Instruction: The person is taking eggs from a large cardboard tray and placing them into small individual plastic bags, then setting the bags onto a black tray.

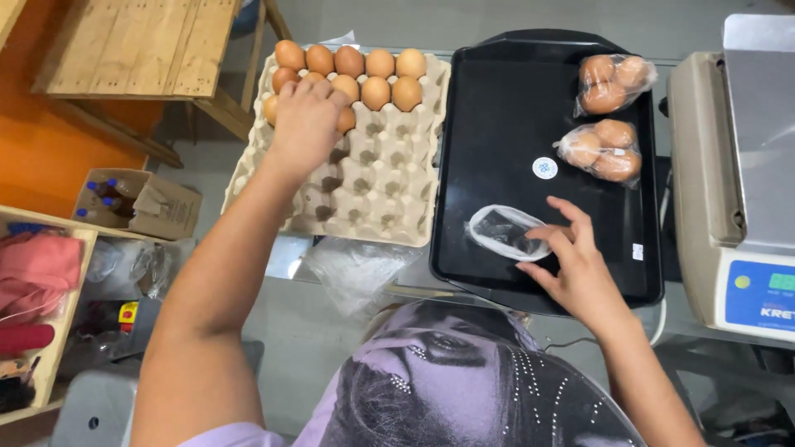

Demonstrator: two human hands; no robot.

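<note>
Head view: the left hand (306,116) reaches over the egg tray (389,203), its fingers curled down on the brown eggs (364,74) in the tray's far rows; whether it grips one I cannot tell. The right hand (571,261) rests on the black tray (497,124), fingers spread, fingertips pinching the rim of an empty clear bag (501,230). Two filled egg bags (609,116) lie at that tray's far right, near a scale (733,165). Loose plastic (356,269) lies on the bench below the egg tray.
</note>
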